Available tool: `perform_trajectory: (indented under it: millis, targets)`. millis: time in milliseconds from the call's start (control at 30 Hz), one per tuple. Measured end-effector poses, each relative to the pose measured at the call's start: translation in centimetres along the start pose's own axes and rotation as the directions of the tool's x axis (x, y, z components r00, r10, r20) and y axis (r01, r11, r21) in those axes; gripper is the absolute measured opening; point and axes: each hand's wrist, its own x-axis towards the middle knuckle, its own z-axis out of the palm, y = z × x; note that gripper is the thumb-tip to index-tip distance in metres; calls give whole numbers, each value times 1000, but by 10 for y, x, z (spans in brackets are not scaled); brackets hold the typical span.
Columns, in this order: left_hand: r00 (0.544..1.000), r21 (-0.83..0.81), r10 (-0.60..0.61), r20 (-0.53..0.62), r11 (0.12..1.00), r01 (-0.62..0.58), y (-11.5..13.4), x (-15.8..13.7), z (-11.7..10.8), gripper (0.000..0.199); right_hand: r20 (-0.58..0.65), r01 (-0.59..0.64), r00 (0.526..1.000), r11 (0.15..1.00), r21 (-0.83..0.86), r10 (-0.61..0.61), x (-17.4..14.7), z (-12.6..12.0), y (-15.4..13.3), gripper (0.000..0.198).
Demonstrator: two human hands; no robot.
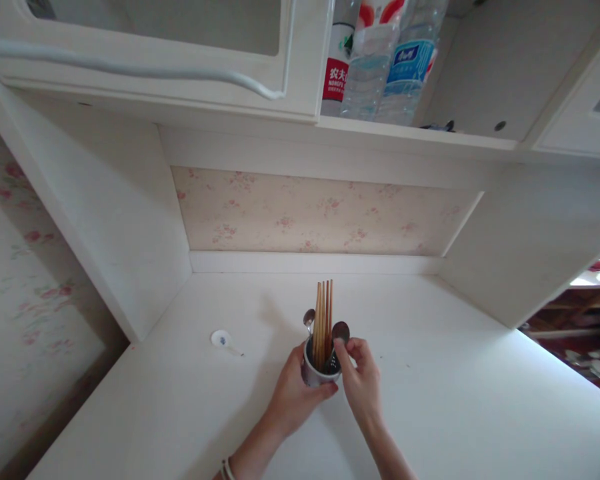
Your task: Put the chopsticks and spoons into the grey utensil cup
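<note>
The white countertop (445, 400) spreads around the cup (320, 378), with floral wallpaper (305, 213) beyond the cup and white side panels (120, 200) well to its left and right. The left hand (294, 388) wraps the cup's left side, thumb across its front, holding it and hiding part of its wall. The right hand (363, 375), at the cup's right, pinches a dark spoon (341, 329) near its bowl, above the cup's rim. Chopsticks (322, 327) and a small spoon (309, 317) stand in the cup; a white spoon (221, 339) lies left of it, and bottles (373, 77) stand in the cabinet (480, 80) above it
</note>
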Motion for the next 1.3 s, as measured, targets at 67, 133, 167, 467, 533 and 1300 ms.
perform_trajectory:
  millis: [67, 133, 167, 467, 533, 1300]
  targets:
    - [1000, 5, 3, 20, 1000, -3, 3, 0, 0, 71, 85, -19, 996, 995, 103, 10, -3, -1, 7, 28]
    - [999, 23, 22, 46, 999, -23, 5, -1, 0, 69, 189, -56, 982, 968, 243, 10, -6, -2, 12, 30]
    - [998, 40, 36, 56, 999, -38, 6, -1, 0, 68, 250, -84, 968, 948, 307, 5, -8, -2, 14, 38]
    - [976, 153, 25, 218, 986, -59, 15, -4, -13, 65, 497, -192, 868, 918, 347, -7, -15, 6, 20, 60]
    - [971, 237, -66, 229, 971, 10, 22, -6, -26, 65, 497, -192, 868, 916, 352, -9, -15, 6, 21, 59]
    - [901, 884, -208, -380, 207, 420, 29, 50, -233, 28, 503, -174, 864, 943, 284, 8, -12, 3, 22, 61]
